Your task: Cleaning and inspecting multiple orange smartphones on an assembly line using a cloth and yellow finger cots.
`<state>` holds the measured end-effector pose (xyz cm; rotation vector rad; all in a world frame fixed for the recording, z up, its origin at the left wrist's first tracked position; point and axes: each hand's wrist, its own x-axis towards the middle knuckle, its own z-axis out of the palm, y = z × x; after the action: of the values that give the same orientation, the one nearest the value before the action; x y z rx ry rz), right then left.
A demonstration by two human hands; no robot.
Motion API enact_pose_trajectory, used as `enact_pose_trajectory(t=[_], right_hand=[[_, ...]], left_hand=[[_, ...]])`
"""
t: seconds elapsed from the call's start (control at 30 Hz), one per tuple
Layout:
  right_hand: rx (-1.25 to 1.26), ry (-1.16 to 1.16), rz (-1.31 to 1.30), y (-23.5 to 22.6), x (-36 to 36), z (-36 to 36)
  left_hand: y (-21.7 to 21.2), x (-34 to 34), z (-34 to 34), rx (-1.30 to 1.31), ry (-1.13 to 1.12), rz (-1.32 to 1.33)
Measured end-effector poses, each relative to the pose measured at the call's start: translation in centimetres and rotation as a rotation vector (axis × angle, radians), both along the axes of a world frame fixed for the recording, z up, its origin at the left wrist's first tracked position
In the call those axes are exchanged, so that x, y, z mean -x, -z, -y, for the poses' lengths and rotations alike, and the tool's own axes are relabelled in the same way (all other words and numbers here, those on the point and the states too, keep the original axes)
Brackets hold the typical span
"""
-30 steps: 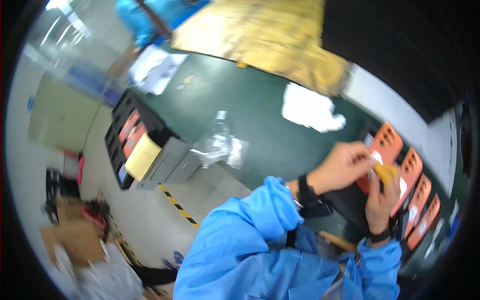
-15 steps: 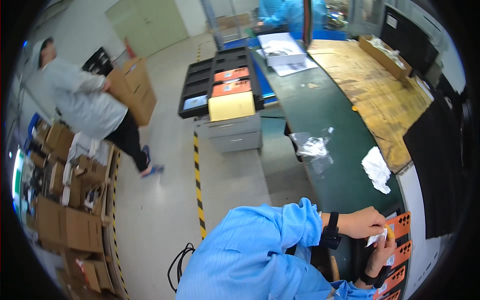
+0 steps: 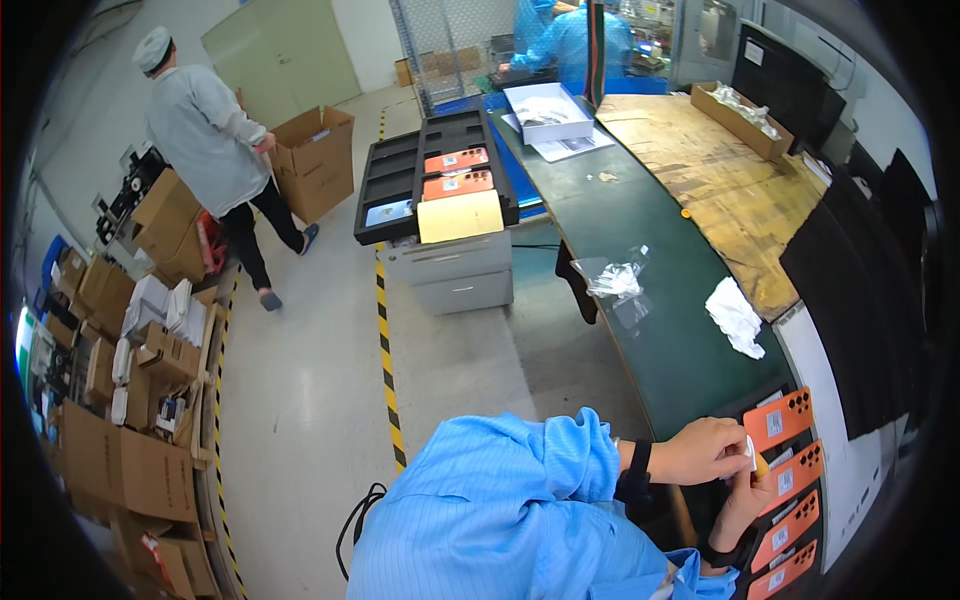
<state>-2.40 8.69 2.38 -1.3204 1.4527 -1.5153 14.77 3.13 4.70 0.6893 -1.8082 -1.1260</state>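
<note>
My left hand (image 3: 712,449), with a dark band on its wrist, pinches a small white piece (image 3: 750,453) that looks like a folded wipe. My right hand (image 3: 741,503) meets it from below, its fingers closed at the same white piece. Something yellow (image 3: 761,467), perhaps a finger cot, shows at the right fingertips. Both hands are over the left edge of a row of orange phones (image 3: 778,420), which lie back side up with pale labels and dark camera lenses. A second orange phone (image 3: 793,476) is just beside the right hand.
A crumpled white cloth (image 3: 735,317) and a clear plastic bag (image 3: 617,282) lie on the green bench (image 3: 640,215). Beyond stands a black tray (image 3: 395,165) with orange phones and a yellow sheet (image 3: 459,215). A person (image 3: 205,130) with a carton (image 3: 312,165) walks at left.
The view has shifted slightly. My hands stay together at the white piece, which now shows less between the fingers. The person at left has moved away with the carton.
</note>
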Motion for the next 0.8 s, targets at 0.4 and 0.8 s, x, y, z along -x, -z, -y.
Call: enact_pose_trajectory(t=[0.4, 0.8], right_hand=[[-0.067, 0.061, -0.421, -2.0, 1.0, -7.1], [-0.286, -0.034, 0.806, -2.9, 0.9, -5.6]], left_hand=[[1.4, 2.9, -2.8, -0.241, 0.089, -0.061], [0.3, -0.7, 0.3, -0.978, 0.413, -0.474]])
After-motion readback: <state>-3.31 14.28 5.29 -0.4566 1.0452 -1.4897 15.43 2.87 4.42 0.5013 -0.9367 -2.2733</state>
